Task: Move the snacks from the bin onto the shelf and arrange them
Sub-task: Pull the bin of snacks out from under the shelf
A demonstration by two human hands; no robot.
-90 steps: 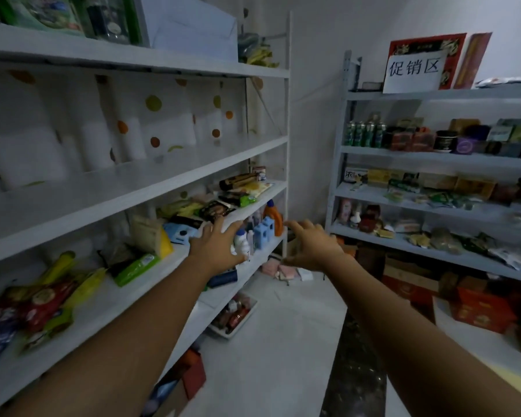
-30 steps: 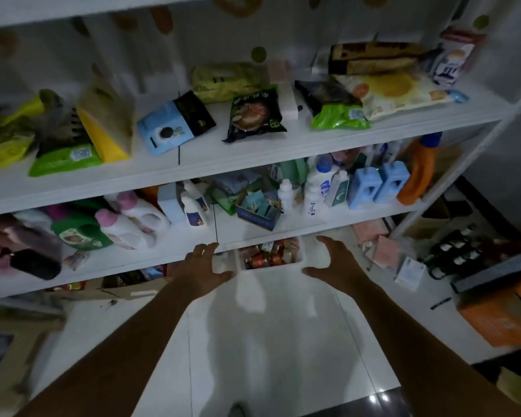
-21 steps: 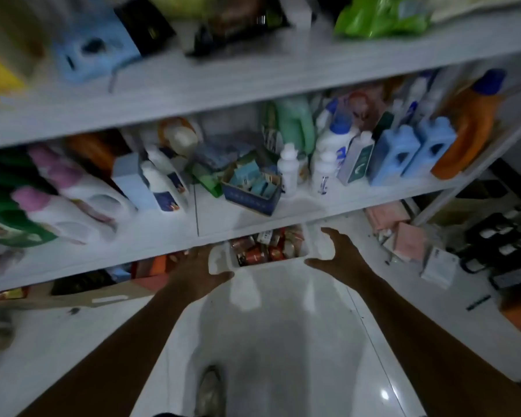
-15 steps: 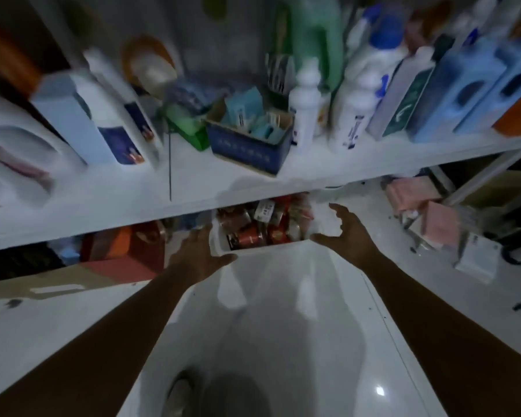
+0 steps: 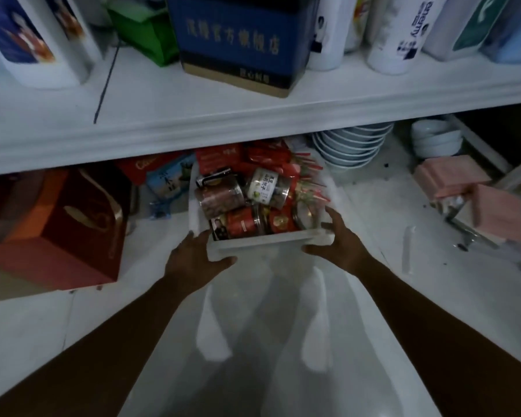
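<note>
A clear plastic bin [image 5: 262, 240] sits on the white floor, its far half under the lowest shelf board [image 5: 193, 121]. It is packed with snacks: a brown jar [image 5: 218, 197], a white-labelled jar [image 5: 266, 186], red cans [image 5: 244, 224] and red packets [image 5: 220, 156]. My left hand [image 5: 197, 260] grips the bin's near left corner, thumb curled under the front rim. My right hand [image 5: 339, 240] grips the near right corner, fingers over the rim.
A red gift box [image 5: 57, 227] stands on the floor to the left. Stacked white bowls [image 5: 352, 144] sit behind the bin on the right, pink packs [image 5: 463, 188] farther right. A blue carton [image 5: 241, 40] and white bottles [image 5: 400, 28] fill the shelf above.
I have bent down from the upper shelves toward the floor. Both hands, open and apart before, have closed in and taken hold of the bin's near corners.
</note>
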